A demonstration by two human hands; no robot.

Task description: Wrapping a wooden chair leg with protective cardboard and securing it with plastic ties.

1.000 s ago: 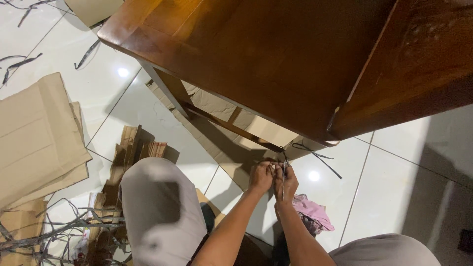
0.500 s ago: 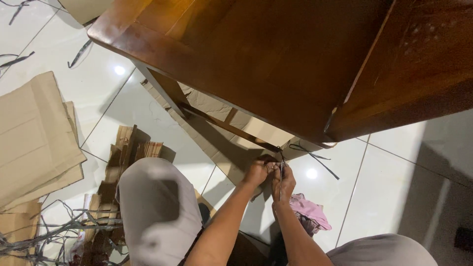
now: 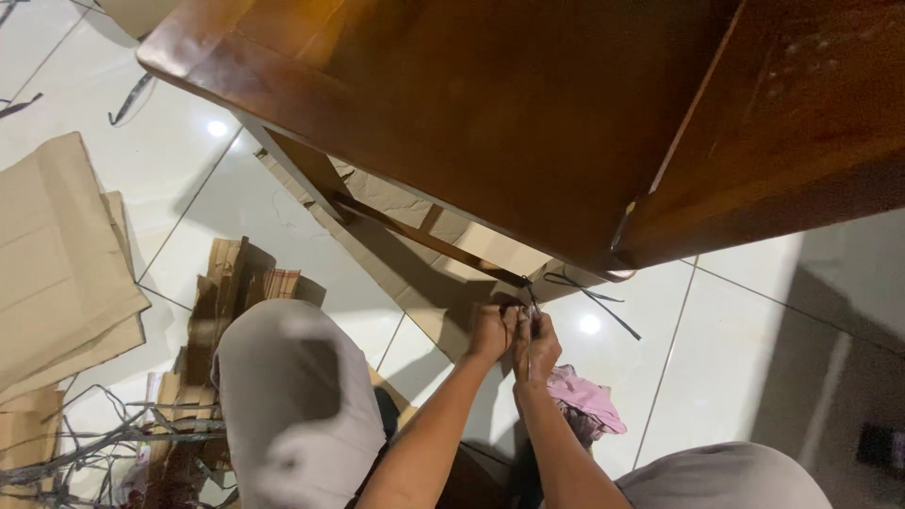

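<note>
Below the near edge of the wooden table [image 3: 490, 113], low over the tiled floor [image 3: 735, 339], the two hands meet, touching each other. The left hand [image 3: 490, 330] is curled into a narrow fist, its fingers closed on a thin dark strap [image 3: 589, 300] where it comes off the table's lower rail [image 3: 424, 240]. The right hand [image 3: 537, 349], just to its right, is likewise closed, pinching the same strap; whether it also holds a small tool I cannot tell. The strap's loose ends trail to the right across the tile. A flattened cardboard sheet [image 3: 434, 302] lies under the table and beneath the hands. Near the right wrist, a pink cloth [image 3: 584, 396] lies crumpled on the floor. The person's knees, in grey trousers [image 3: 292, 396], frame the arms. To the far left lie stacked cardboard sheets [image 3: 57, 245], with folded brown cardboard pieces [image 3: 226, 292] beside the left knee and a tangle of cut straps [image 3: 85, 452] at the near left.
</note>
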